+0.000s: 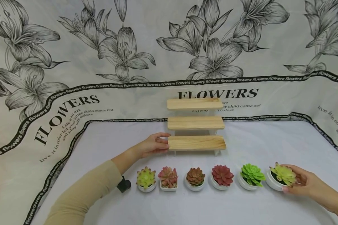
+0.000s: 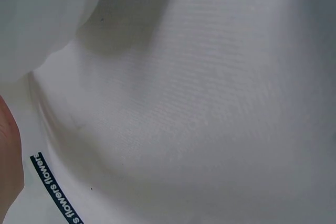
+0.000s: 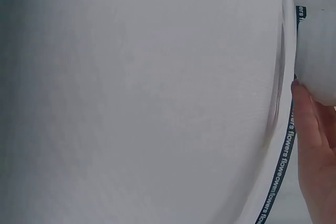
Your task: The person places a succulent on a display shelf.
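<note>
In the head view, my right hand (image 1: 302, 181) grips the rim of a white round pot (image 1: 273, 182) with a yellow-green succulent, thumb in front and fingers behind. That pot stands at the right end of a row of small potted artificial succulents. My left hand (image 1: 150, 146) touches the left end of the lowest board of a three-step wooden display stand (image 1: 197, 143), with its fingers stretched toward it. The right wrist view shows my right hand (image 3: 315, 145) against the white pot (image 3: 317, 51). Only an edge of my left hand (image 2: 9, 156) shows in the left wrist view.
Leftward along the row are a bright green succulent (image 1: 252, 175), a dark red one (image 1: 222, 175), a brown one (image 1: 195, 177), a pink one (image 1: 168, 177) in a square pot and a yellow-green one (image 1: 145, 178). A white cloth (image 1: 115, 131) covers the table; a flower-printed curtain (image 1: 140, 103) hangs behind.
</note>
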Action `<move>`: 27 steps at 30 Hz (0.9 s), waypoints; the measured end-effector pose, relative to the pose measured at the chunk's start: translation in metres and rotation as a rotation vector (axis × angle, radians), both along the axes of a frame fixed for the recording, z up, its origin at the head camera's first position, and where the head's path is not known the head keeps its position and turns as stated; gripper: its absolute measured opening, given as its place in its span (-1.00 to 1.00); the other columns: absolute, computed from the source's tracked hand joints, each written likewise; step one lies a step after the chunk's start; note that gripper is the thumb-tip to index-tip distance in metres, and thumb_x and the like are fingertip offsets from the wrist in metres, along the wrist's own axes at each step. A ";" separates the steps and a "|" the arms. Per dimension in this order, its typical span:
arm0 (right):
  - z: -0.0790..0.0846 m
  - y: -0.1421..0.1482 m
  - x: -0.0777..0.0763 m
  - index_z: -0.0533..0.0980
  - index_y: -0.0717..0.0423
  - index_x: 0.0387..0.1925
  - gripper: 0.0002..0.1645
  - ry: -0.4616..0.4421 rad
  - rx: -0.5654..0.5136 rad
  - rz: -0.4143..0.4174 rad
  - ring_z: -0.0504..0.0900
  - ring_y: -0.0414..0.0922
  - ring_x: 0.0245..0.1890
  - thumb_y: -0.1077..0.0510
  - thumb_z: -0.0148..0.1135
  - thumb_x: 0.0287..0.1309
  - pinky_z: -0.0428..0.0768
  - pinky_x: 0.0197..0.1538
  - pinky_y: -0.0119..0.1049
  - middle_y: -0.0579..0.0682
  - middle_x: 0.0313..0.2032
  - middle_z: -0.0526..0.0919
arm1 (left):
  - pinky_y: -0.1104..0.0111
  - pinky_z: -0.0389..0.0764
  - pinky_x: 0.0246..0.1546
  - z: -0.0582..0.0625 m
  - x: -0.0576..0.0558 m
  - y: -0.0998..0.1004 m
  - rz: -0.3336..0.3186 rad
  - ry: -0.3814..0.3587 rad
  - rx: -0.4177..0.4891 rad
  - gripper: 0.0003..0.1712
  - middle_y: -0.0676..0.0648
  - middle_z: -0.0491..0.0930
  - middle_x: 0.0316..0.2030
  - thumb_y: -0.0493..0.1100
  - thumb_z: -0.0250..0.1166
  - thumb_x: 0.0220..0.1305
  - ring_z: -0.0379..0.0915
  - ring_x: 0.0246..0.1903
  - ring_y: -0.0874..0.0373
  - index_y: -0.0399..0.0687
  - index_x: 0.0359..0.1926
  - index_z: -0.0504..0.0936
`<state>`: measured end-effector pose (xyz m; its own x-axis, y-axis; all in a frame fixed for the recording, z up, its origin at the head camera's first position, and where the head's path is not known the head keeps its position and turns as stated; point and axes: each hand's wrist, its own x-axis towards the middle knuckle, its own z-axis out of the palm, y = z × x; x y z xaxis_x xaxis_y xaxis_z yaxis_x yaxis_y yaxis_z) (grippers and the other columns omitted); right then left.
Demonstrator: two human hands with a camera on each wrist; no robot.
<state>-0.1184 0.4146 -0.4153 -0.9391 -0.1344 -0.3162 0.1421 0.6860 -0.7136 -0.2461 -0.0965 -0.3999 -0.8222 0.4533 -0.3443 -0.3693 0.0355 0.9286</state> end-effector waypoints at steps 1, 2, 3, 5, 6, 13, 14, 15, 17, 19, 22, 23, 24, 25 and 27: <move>0.000 0.001 0.000 0.09 0.17 0.33 -0.18 0.006 -0.006 -0.007 0.22 -0.72 -0.23 0.09 0.27 0.14 0.52 -0.25 -0.54 0.53 0.21 0.09 | 0.38 0.62 -0.19 0.001 0.000 0.000 0.000 -0.001 0.003 -0.39 -0.10 0.51 -0.20 -0.49 0.13 0.23 0.54 -0.31 0.18 -0.22 0.30 0.25; 0.001 0.001 0.000 0.06 0.24 0.33 -0.15 0.011 -0.009 -0.014 0.22 -0.74 -0.23 0.10 0.27 0.14 0.52 -0.24 -0.55 0.52 0.21 0.11 | 0.38 0.62 -0.19 0.001 0.000 0.000 0.000 -0.001 0.006 -0.39 -0.10 0.51 -0.20 -0.49 0.13 0.23 0.54 -0.30 0.18 -0.22 0.30 0.25; 0.001 0.001 -0.001 0.04 0.29 0.33 -0.13 0.018 -0.013 -0.019 0.23 -0.73 -0.23 0.11 0.27 0.14 0.53 -0.24 -0.54 0.48 0.19 0.14 | 0.37 0.62 -0.18 0.001 0.000 0.000 -0.001 0.000 0.007 -0.39 -0.11 0.51 -0.19 -0.49 0.12 0.23 0.54 -0.30 0.18 -0.23 0.30 0.24; 0.003 0.001 -0.001 0.01 0.38 0.32 -0.10 0.033 -0.012 -0.022 0.25 -0.72 -0.22 0.12 0.27 0.14 0.54 -0.23 -0.54 0.42 0.17 0.20 | 0.38 0.61 -0.17 0.002 0.000 0.000 -0.001 -0.001 0.010 -0.38 -0.11 0.51 -0.18 -0.49 0.12 0.23 0.54 -0.28 0.17 -0.22 0.30 0.25; 0.004 0.001 -0.001 0.01 0.38 0.32 -0.11 0.036 -0.010 -0.026 0.25 -0.72 -0.22 0.12 0.28 0.13 0.55 -0.23 -0.54 0.37 0.16 0.23 | 0.38 0.61 -0.16 0.002 0.000 0.000 -0.002 0.000 0.012 -0.38 -0.12 0.51 -0.17 -0.49 0.12 0.23 0.54 -0.27 0.17 -0.22 0.31 0.24; 0.017 0.000 -0.004 -0.02 0.47 0.30 -0.09 0.047 0.007 -0.025 0.26 -0.72 -0.24 0.12 0.27 0.15 0.56 -0.24 -0.52 0.36 0.14 0.27 | 0.35 0.59 -0.10 0.001 0.001 0.000 -0.014 0.004 0.029 -0.35 -0.17 0.50 -0.10 -0.51 0.12 0.21 0.54 -0.24 0.16 -0.25 0.32 0.21; 0.019 0.000 -0.004 -0.05 0.48 0.31 -0.06 0.044 0.007 -0.029 0.24 -0.73 -0.25 0.11 0.26 0.15 0.56 -0.24 -0.52 0.40 0.15 0.24 | 0.35 0.59 -0.10 0.000 0.002 0.000 -0.018 0.005 0.032 -0.34 -0.17 0.50 -0.10 -0.52 0.12 0.20 0.54 -0.24 0.15 -0.25 0.32 0.21; 0.022 0.000 -0.004 -0.09 0.50 0.32 -0.04 0.044 0.007 -0.030 0.22 -0.75 -0.25 0.11 0.25 0.16 0.56 -0.24 -0.54 0.46 0.17 0.18 | 0.35 0.59 -0.11 0.000 0.002 0.000 -0.017 0.002 0.034 -0.34 -0.16 0.49 -0.11 -0.52 0.12 0.19 0.54 -0.24 0.16 -0.24 0.32 0.21; 0.028 -0.001 -0.006 -0.15 0.56 0.31 0.01 0.051 0.012 -0.031 0.20 -0.76 -0.26 0.10 0.25 0.17 0.56 -0.24 -0.54 0.56 0.19 0.06 | 0.37 0.60 -0.12 0.000 0.002 0.000 -0.016 -0.002 0.040 -0.33 -0.15 0.49 -0.12 -0.53 0.12 0.19 0.54 -0.25 0.16 -0.24 0.32 0.20; 0.034 -0.003 -0.008 -0.16 0.58 0.30 0.02 0.065 0.025 -0.031 0.21 -0.76 -0.27 0.10 0.25 0.17 0.55 -0.25 -0.56 0.56 0.18 0.09 | 0.38 0.60 -0.13 0.000 0.002 0.000 -0.018 -0.001 0.040 -0.32 -0.15 0.49 -0.12 -0.53 0.12 0.19 0.53 -0.25 0.16 -0.24 0.33 0.20; 0.043 -0.005 -0.011 -0.11 0.55 0.30 -0.02 0.097 0.039 -0.022 0.25 -0.73 -0.26 0.12 0.26 0.16 0.56 -0.26 -0.54 0.40 0.13 0.25 | 0.38 0.60 -0.14 0.000 0.002 0.000 -0.015 -0.001 0.035 -0.32 -0.16 0.48 -0.12 -0.53 0.13 0.18 0.53 -0.25 0.16 -0.23 0.33 0.20; 0.046 -0.006 -0.012 -0.08 0.51 0.31 -0.04 0.106 0.039 -0.020 0.27 -0.71 -0.25 0.12 0.26 0.16 0.56 -0.26 -0.53 0.26 0.10 0.33 | 0.37 0.60 -0.13 0.000 0.002 0.000 -0.016 0.003 0.033 -0.32 -0.17 0.48 -0.11 -0.53 0.13 0.18 0.53 -0.24 0.16 -0.23 0.33 0.20; 0.049 -0.007 -0.013 -0.05 0.49 0.31 -0.07 0.123 0.034 -0.013 0.29 -0.70 -0.24 0.14 0.26 0.15 0.55 -0.27 -0.53 0.08 0.06 0.39 | 0.37 0.60 -0.13 0.000 0.002 0.001 -0.015 0.003 0.029 -0.32 -0.17 0.48 -0.10 -0.53 0.13 0.18 0.53 -0.24 0.15 -0.22 0.33 0.21; 0.052 -0.008 -0.014 -0.04 0.47 0.31 -0.09 0.133 0.028 -0.009 0.31 -0.68 -0.24 0.15 0.26 0.15 0.55 -0.27 -0.53 -0.09 0.02 0.41 | 0.36 0.60 -0.12 0.000 0.002 0.001 -0.014 0.004 0.027 -0.32 -0.18 0.48 -0.09 -0.52 0.14 0.18 0.53 -0.23 0.15 -0.22 0.32 0.21; 0.058 -0.010 -0.016 -0.01 0.44 0.31 -0.12 0.158 0.010 0.001 0.34 -0.66 -0.22 0.18 0.26 0.15 0.55 -0.28 -0.52 -0.39 -0.07 0.36 | 0.35 0.60 -0.11 0.000 0.002 0.001 -0.011 0.004 0.022 -0.32 -0.20 0.48 -0.06 -0.52 0.15 0.18 0.53 -0.22 0.14 -0.21 0.32 0.21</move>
